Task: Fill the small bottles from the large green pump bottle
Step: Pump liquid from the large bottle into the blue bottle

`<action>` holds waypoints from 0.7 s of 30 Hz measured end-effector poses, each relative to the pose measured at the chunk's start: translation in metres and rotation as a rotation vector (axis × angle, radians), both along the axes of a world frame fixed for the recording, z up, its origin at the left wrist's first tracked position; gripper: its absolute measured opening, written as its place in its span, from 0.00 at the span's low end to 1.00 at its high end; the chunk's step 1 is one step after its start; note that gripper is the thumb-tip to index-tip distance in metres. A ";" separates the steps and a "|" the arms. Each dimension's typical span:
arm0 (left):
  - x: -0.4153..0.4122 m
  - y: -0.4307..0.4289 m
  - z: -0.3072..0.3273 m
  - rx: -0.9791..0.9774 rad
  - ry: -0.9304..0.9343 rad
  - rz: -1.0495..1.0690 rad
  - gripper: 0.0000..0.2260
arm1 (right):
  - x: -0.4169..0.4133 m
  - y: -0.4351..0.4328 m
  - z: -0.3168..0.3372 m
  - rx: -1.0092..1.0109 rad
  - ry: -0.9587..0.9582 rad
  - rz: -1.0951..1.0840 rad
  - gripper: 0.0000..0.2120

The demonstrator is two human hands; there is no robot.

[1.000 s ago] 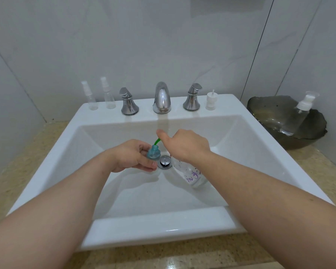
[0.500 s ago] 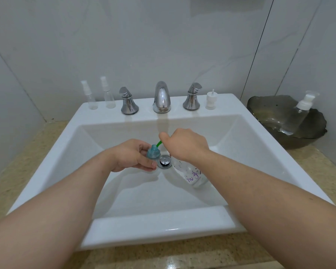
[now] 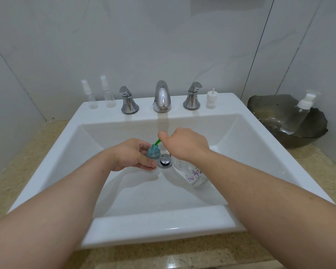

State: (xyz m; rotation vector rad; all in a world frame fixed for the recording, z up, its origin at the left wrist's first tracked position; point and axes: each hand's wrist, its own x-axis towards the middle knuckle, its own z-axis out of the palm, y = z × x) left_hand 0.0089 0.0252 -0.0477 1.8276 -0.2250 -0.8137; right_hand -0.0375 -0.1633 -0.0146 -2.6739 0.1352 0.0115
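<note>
Two forearms over the near strip of speckled worktop (image 3: 163, 257) and the front rim of the white sink (image 3: 159, 228), converging low in the basin.

Left hand (image 3: 131, 154) just left of the drain (image 3: 164, 161), fingers wrapped round the small blue bottle (image 3: 153, 151), thumb along its near side. Bottle roughly upright, open neck uppermost, no cap.

Right hand (image 3: 184, 144) just beyond and to the right, fingers curled down over the head of the large pump bottle (image 3: 192, 173), most of them hidden beneath the back of the hand.

Key relation: green spout (image 3: 157, 141) slanting down and leftward from under the right thumb, tip at or just inside the blue bottle's mouth; depth of entry not discernible. Long axis of the large bottle leaning, base nearer and to the right, apparently on the basin floor, head toward the small bottle.

Large body clear, with purple handwriting and seemingly clear liquid; only the pump part green. Small bottle translucent blue-green with a threaded neck; fill level not legible.

Judged step: pumping into a small bottle, calling for a press along the pump axis with the mouth steady beneath the tip.

Farther back on the sink deck: clear spray bottle (image 3: 90, 96) beside a second spray bottle (image 3: 108, 93), both apparently empty; chrome tap (image 3: 162, 97); loose white pump top (image 3: 210, 100). Far right: dark bowl (image 3: 270, 105) holding a clear dispenser bottle (image 3: 297, 117).
</note>
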 end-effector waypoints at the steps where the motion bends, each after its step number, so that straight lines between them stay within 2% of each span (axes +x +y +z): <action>1: 0.000 0.000 0.000 -0.001 0.000 0.000 0.14 | 0.000 0.000 0.000 0.003 -0.001 0.005 0.26; 7: -0.001 -0.001 0.001 -0.002 0.008 0.003 0.15 | -0.001 -0.002 0.000 -0.004 -0.005 0.001 0.26; 12: -0.001 -0.001 0.001 -0.005 0.009 0.005 0.15 | -0.001 0.000 -0.002 -0.037 -0.005 -0.024 0.34; 21: -0.001 -0.001 0.001 -0.009 0.010 0.009 0.14 | 0.000 -0.001 0.000 0.010 -0.002 0.003 0.27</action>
